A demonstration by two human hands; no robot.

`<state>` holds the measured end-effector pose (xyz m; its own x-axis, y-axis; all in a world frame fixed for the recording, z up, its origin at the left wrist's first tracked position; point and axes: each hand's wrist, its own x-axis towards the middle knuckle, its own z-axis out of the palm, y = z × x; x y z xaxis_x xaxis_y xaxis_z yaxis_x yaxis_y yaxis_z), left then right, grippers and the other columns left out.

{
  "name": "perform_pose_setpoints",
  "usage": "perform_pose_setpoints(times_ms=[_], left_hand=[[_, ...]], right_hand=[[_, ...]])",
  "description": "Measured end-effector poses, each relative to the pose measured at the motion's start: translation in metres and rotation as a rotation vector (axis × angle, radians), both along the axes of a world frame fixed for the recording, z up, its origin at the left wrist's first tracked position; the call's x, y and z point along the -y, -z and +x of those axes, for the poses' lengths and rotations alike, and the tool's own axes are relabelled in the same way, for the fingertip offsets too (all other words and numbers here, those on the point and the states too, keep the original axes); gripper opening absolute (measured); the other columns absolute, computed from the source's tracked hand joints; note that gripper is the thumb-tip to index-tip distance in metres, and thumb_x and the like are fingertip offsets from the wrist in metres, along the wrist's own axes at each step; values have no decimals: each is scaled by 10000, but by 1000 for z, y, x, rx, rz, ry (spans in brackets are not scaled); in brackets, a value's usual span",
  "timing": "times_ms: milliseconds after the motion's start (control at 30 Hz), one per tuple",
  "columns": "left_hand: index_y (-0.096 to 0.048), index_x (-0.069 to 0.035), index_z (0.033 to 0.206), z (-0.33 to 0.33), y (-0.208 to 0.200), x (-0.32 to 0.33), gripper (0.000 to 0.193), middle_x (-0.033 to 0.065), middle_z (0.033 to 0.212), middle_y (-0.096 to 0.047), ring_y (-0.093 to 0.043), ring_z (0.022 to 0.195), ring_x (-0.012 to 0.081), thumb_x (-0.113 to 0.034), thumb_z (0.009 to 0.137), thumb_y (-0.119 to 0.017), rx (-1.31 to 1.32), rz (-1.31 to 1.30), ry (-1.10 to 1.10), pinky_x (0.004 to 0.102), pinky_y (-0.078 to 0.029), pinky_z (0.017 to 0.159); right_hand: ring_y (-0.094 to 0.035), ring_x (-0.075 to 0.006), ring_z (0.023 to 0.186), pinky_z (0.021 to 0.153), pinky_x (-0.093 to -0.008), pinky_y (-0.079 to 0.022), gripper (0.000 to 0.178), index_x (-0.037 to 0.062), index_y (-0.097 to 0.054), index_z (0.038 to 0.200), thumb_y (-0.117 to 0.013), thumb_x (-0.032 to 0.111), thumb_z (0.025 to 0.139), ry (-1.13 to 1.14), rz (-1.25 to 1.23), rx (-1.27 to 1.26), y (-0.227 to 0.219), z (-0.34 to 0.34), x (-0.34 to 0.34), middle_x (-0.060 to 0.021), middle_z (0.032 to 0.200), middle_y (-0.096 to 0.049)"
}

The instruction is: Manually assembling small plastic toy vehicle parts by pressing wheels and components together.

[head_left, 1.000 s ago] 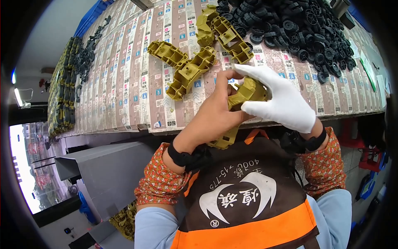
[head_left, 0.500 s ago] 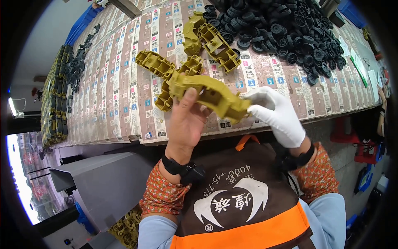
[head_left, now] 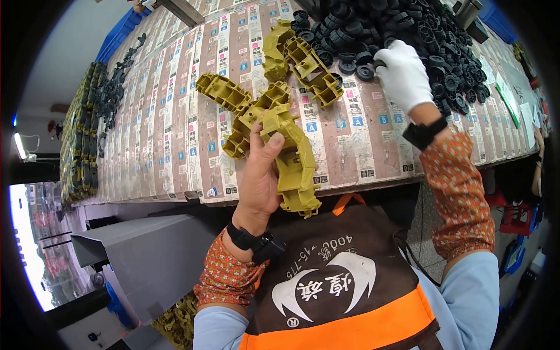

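In my bare left hand (head_left: 262, 184) is a mustard-yellow plastic toy vehicle body (head_left: 298, 160), a hollow molded shell. It is held nearly upright over the table's front edge, with my thumb across its side. My right hand (head_left: 405, 79), in a white glove, reaches to the near edge of a heap of black toy wheels (head_left: 356, 29). Its fingers are curled, and a dark bit shows at their tips; whether it is a wheel in the grip I cannot make out. Several more yellow bodies (head_left: 224, 92) lie just beyond my left hand, some overlapping.
The table (head_left: 175, 116) is covered with printed cardboard. Stacked yellow-and-black parts (head_left: 79, 140) and loose black parts (head_left: 114, 87) line its left side. A grey box (head_left: 140, 251) stands below the edge at left. Papers (head_left: 525, 111) lie at the far right; a blue bin (head_left: 499, 20) is behind.
My right hand has let go of the yellow body and moved up and away to the wheel heap. My left hand has turned the body from sideways to nearly upright.
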<state>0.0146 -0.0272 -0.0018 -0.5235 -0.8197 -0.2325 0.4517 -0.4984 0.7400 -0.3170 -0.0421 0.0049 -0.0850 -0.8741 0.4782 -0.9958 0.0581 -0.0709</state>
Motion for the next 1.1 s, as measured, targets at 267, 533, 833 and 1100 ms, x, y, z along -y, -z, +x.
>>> perform_pose_setpoints(times_ms=[267,533,833,1100], left_hand=[[-268,-156,1620,-3,0,0,671,84,1389,-551,-637,1180,217,-232,1050,-614,39,-36,50,411,-599,942],[-298,-171,1613,-3,-2,0,712,49,1415,-546,-585,1231,173,-295,1029,-686,12,0,67,348,-530,1021],[-336,-156,1612,-9,6,-18,670,54,1342,-593,-654,1109,188,-435,1060,-594,-40,21,63,375,-577,952],[-283,-198,1554,-21,-1,-33,708,66,1349,-539,-585,1177,170,-181,1001,-725,104,-151,73,333,-518,1008]], right_hand=[[-671,-333,1001,893,-384,-532,291,29,-725,1178,-696,146,912,-50,477,612,8,23,-69,-171,1050,-688],[-637,-345,977,897,-378,-519,356,41,-669,1241,-703,9,888,-259,300,301,5,33,-75,-143,1100,-636],[-688,-122,924,835,-272,-550,341,25,-699,1255,-709,45,915,-142,236,1085,-26,77,-80,-74,1098,-743],[-711,-122,922,824,-266,-568,358,1,-680,1277,-686,12,920,-149,167,1430,-6,136,-87,-115,1074,-766]])
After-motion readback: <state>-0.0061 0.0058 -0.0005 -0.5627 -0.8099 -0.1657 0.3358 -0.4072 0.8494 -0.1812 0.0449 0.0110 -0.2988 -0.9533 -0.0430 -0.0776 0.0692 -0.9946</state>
